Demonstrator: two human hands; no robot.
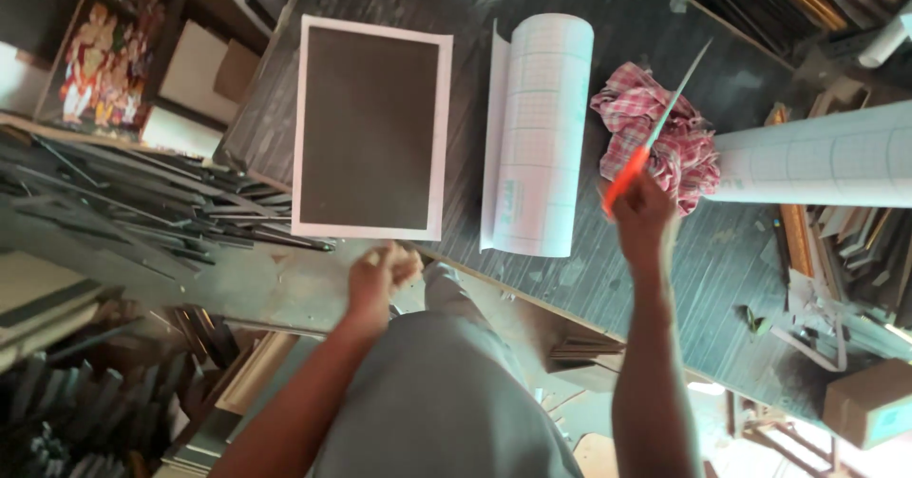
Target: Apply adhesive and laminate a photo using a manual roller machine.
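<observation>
Right grip (642, 214) is clamped on a cutter (655, 136) with an orange handle and long thin blade tilted over the counter (608, 278); left grip (380, 274) is curled together, holding nothing.

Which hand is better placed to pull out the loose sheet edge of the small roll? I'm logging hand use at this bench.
Probably the left hand: it holds no tool, fingers curled, near the table edge below the small roll. The right hand is busy gripping the orange-handled cutter over the checked cloth.
</observation>
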